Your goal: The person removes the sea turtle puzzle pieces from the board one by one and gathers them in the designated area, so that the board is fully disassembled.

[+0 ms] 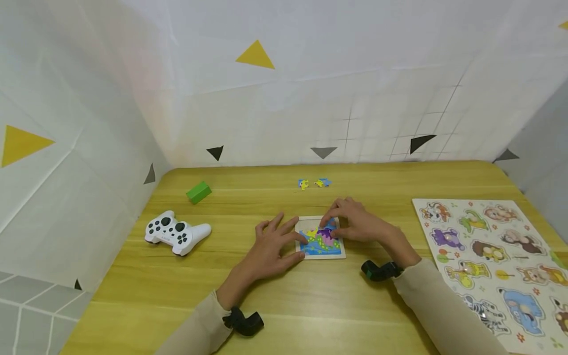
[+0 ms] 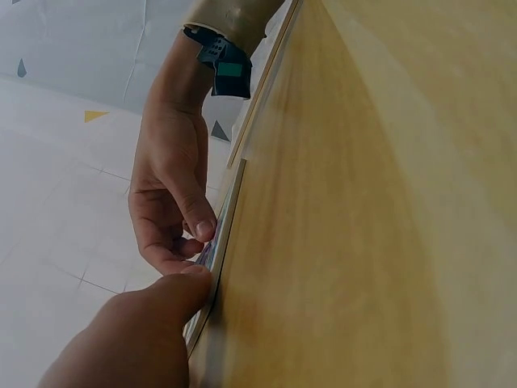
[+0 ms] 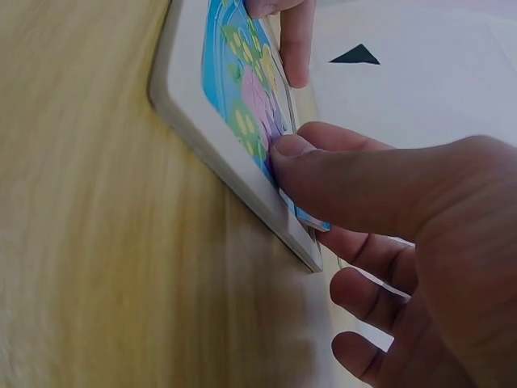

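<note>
A small wooden jigsaw puzzle board (image 1: 320,257) with a pale frame lies on the table, its sea picture mostly filled in blue, green, pink and purple. My left hand (image 1: 272,249) rests at its left side, fingers spread, index fingertip on the picture and thumb by the frame's edge. At the upper right of the board, my right hand (image 1: 360,224) pinches a blue and purple puzzle piece (image 3: 313,220) between thumb and fingers. That piece lies tilted against the frame in the right wrist view. Bare wood shows in the board's upper left.
Two loose puzzle pieces, one yellow and blue (image 1: 303,184) and another (image 1: 323,182), lie beyond the board. Leftward are a white game controller (image 1: 177,232) and a green block (image 1: 198,192). A large animal puzzle board (image 1: 472,264) lies right, partly under the right sleeve.
</note>
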Tool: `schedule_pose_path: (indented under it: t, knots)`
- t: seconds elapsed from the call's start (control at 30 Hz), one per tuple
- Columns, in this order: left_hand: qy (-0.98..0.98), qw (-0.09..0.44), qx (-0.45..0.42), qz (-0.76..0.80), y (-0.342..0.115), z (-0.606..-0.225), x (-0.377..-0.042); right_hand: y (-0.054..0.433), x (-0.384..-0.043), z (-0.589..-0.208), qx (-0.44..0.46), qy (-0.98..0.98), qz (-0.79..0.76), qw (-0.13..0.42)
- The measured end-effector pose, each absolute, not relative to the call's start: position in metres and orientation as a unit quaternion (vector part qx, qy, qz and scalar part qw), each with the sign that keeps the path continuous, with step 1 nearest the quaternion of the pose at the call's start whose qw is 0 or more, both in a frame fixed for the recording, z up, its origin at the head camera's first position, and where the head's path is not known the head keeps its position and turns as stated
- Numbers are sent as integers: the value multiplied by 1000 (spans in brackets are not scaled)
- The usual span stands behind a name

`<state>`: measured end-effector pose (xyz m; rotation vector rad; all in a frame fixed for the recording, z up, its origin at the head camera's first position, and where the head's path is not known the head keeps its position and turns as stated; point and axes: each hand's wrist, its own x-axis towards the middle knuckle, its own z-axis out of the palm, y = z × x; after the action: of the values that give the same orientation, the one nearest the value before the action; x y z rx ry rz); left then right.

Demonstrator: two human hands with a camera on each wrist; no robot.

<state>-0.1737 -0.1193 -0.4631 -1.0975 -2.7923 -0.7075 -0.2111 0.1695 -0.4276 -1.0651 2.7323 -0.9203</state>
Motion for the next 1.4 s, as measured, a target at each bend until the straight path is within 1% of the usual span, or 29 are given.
schedule_pose_path:
  t: [0.2,0.47,0.7,0.9,1.4]
  knots:
    - [-903,31,-360,-234,-120,-464,-173,171,-213,-431,-358,883,-304,25]
    - [-897,34,-365,-246,-120,-462,-174,173,-213,-432,-322,889,-322,50]
    - [-900,28,-361,-242,-120,-462,-173,176,-214,-431,-322,886,-327,63]
    - [-901,19,-358,-244,-121,-463,-174,178,-214,-430,-322,890,-316,63]
    - [-901,18,-356,-248,-120,-463,-173,184,-215,-430,-295,896,-324,72]
